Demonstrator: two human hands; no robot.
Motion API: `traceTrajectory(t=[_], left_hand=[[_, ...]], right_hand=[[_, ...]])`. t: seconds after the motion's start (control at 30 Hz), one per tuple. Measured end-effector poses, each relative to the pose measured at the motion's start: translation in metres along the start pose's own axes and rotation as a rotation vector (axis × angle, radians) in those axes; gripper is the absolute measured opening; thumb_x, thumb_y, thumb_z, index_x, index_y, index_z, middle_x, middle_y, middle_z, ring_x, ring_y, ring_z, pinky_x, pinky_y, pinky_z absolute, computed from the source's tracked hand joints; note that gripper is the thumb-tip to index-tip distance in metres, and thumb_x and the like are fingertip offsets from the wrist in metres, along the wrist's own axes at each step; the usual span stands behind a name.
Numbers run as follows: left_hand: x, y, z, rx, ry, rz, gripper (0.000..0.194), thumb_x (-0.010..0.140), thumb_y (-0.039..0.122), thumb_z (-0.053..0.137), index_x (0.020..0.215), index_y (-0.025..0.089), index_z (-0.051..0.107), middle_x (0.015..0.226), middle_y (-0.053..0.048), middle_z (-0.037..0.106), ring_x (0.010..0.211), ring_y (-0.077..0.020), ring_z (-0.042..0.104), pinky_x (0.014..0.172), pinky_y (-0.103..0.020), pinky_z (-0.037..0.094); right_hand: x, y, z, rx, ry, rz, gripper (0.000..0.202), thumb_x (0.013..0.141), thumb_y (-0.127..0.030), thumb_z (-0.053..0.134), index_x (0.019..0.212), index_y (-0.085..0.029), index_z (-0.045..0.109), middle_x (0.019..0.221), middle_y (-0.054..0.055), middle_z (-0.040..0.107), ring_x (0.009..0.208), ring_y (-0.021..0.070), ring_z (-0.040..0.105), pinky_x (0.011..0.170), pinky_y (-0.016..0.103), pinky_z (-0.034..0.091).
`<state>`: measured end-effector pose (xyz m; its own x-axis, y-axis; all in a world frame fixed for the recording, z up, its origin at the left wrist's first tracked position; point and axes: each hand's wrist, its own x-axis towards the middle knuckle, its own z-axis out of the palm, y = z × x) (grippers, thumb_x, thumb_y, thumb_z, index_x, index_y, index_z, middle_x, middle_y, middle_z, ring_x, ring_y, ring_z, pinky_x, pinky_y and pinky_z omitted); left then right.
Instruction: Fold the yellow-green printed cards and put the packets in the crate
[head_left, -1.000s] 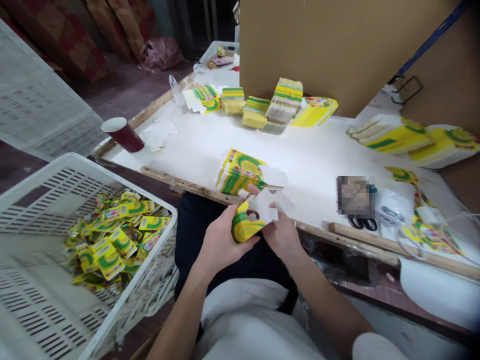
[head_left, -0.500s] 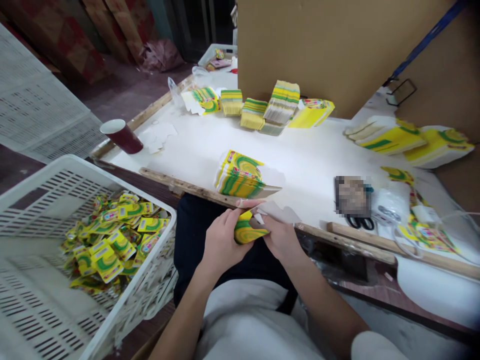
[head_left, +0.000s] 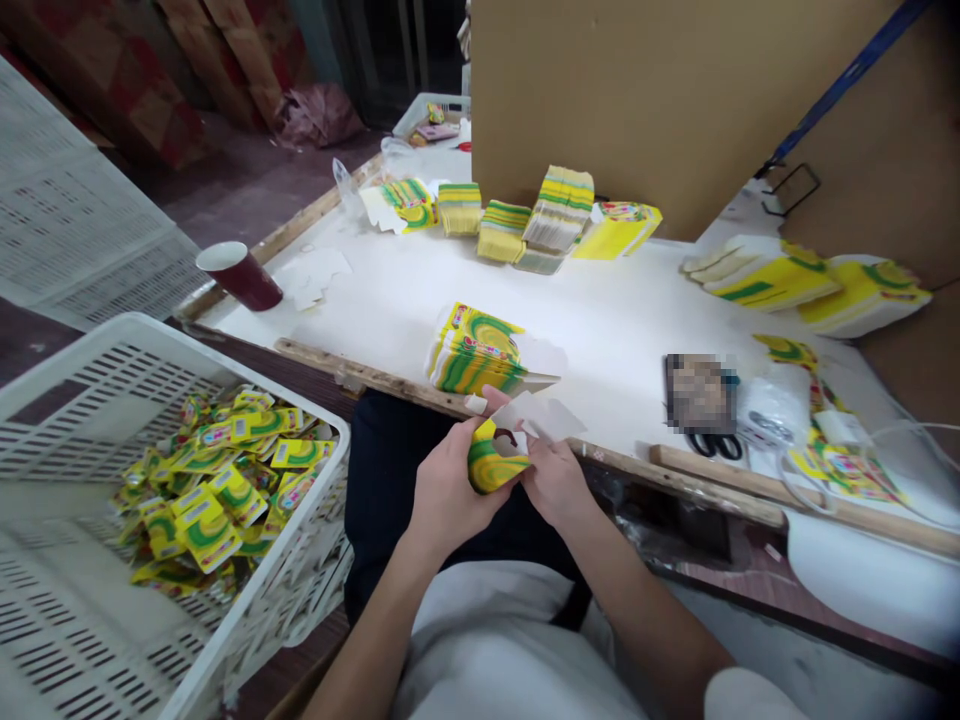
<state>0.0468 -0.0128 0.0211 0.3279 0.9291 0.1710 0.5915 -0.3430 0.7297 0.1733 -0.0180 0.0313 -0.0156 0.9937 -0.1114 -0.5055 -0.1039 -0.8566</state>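
Between my hands, over my lap at the table's front edge, is a small yellow and green carton (head_left: 496,470) with its white inner flaps raised. My left hand (head_left: 450,490) wraps round its left side, with the fingertips showing behind it. My right hand (head_left: 553,475) pinches the carton's right side near the flaps. The carton's mouth stands open towards me, and a small dark reddish patch shows inside. Just beyond my hands, a pile of flat yellow and green cartons (head_left: 476,352) lies on the white table (head_left: 360,330).
On my left, a white plastic basket (head_left: 142,325) holds many small yellow packets (head_left: 217,500). A maroon cup (head_left: 244,278) stands at the table's left edge. Stacks of cartons (head_left: 559,205) line a cardboard panel (head_left: 615,100). Black-handled scissors (head_left: 716,445) and a plastic-wrapped roll (head_left: 776,410) lie right.
The carton's mouth has opened wider, showing more of its inside. My right hand has shifted slightly left, and my left fingertips have lifted a little behind the carton.
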Motion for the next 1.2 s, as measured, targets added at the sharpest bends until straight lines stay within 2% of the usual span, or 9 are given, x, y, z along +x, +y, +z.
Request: traceTrajectory(t=[0.2, 0.3, 0.4, 0.5, 0.63, 0.8, 0.93, 1.03, 1.2], left_hand=[[-0.002, 0.000, 0.003, -0.004, -0.024, 0.012, 0.067, 0.070, 0.037, 0.064, 0.125, 0.021, 0.030, 0.111, -0.009, 0.059, 0.099, -0.0234, 0.061, 0.080, -0.035, 0.050], [-0.004, 0.000, 0.004, -0.045, 0.049, 0.067, 0.073, 0.070, 0.033, 0.064, 0.129, 0.021, 0.023, 0.122, -0.012, 0.052, 0.104, -0.0222, 0.059, 0.083, -0.033, 0.050], [-0.003, 0.001, 0.004, -0.063, 0.111, 0.142, 0.072, 0.070, 0.030, 0.064, 0.129, 0.021, 0.023, 0.126, -0.012, 0.049, 0.105, -0.0206, 0.058, 0.083, -0.031, 0.049], [-0.002, 0.000, 0.004, -0.070, 0.087, 0.193, 0.067, 0.069, 0.027, 0.064, 0.126, 0.022, 0.029, 0.118, -0.009, 0.052, 0.100, -0.0191, 0.059, 0.081, -0.029, 0.049], [-0.001, -0.003, 0.003, -0.054, 0.053, 0.196, 0.054, 0.066, 0.021, 0.063, 0.114, 0.023, 0.038, 0.102, -0.004, 0.056, 0.090, -0.0177, 0.059, 0.076, -0.029, 0.048], [-0.001, -0.003, -0.003, -0.068, -0.006, 0.062, 0.051, 0.065, 0.023, 0.063, 0.109, 0.023, 0.037, 0.092, -0.002, 0.058, 0.079, -0.0169, 0.061, 0.069, -0.028, 0.048], [0.001, -0.003, -0.003, -0.102, -0.079, -0.010, 0.054, 0.066, 0.024, 0.061, 0.111, 0.021, 0.033, 0.093, -0.004, 0.058, 0.077, -0.0184, 0.062, 0.068, -0.030, 0.048], [0.001, -0.006, 0.002, -0.101, -0.042, -0.022, 0.065, 0.066, 0.023, 0.059, 0.120, 0.019, 0.025, 0.109, -0.011, 0.052, 0.088, -0.0217, 0.061, 0.071, -0.033, 0.049], [-0.001, -0.011, 0.004, -0.050, 0.044, -0.071, 0.056, 0.066, 0.022, 0.059, 0.114, 0.018, 0.030, 0.106, -0.010, 0.047, 0.090, -0.0224, 0.058, 0.072, -0.035, 0.049]], right_hand=[[0.003, 0.001, -0.005, -0.087, -0.088, 0.023, 0.036, 0.078, -0.034, 0.061, 0.114, -0.028, 0.061, 0.116, 0.002, 0.063, 0.110, 0.0205, 0.055, 0.098, 0.036, 0.040], [0.004, 0.003, -0.008, -0.013, -0.140, 0.080, 0.042, 0.077, -0.034, 0.062, 0.119, -0.030, 0.057, 0.120, 0.000, 0.061, 0.110, 0.0193, 0.055, 0.099, 0.035, 0.040], [0.003, 0.003, -0.010, 0.109, -0.180, 0.204, 0.039, 0.082, -0.042, 0.053, 0.119, -0.030, 0.057, 0.125, -0.001, 0.058, 0.112, 0.0192, 0.054, 0.100, 0.036, 0.039], [0.000, 0.001, -0.011, 0.145, -0.214, 0.246, 0.039, 0.085, -0.044, 0.047, 0.120, -0.029, 0.056, 0.127, 0.000, 0.056, 0.117, 0.0205, 0.051, 0.101, 0.037, 0.038], [-0.001, 0.002, -0.011, 0.028, -0.250, 0.167, 0.041, 0.082, -0.034, 0.055, 0.122, -0.028, 0.055, 0.130, 0.000, 0.054, 0.123, 0.0214, 0.045, 0.106, 0.036, 0.033], [0.001, 0.006, -0.013, -0.085, -0.223, 0.125, 0.046, 0.084, -0.040, 0.051, 0.129, -0.027, 0.048, 0.135, 0.003, 0.048, 0.122, 0.0239, 0.047, 0.103, 0.043, 0.037], [-0.002, 0.000, -0.012, -0.497, -0.299, -0.155, 0.053, 0.089, -0.031, 0.044, 0.140, -0.027, 0.030, 0.144, 0.003, 0.036, 0.132, 0.0220, 0.034, 0.110, 0.043, 0.026], [-0.002, -0.005, -0.010, -0.804, -0.357, -0.330, 0.053, 0.088, -0.017, 0.039, 0.140, -0.025, 0.030, 0.146, 0.003, 0.033, 0.135, 0.0192, 0.028, 0.113, 0.040, 0.019], [0.000, -0.004, -0.008, -0.897, -0.357, -0.366, 0.056, 0.085, -0.017, 0.046, 0.139, -0.022, 0.032, 0.144, 0.008, 0.035, 0.133, 0.0218, 0.032, 0.110, 0.043, 0.026]])
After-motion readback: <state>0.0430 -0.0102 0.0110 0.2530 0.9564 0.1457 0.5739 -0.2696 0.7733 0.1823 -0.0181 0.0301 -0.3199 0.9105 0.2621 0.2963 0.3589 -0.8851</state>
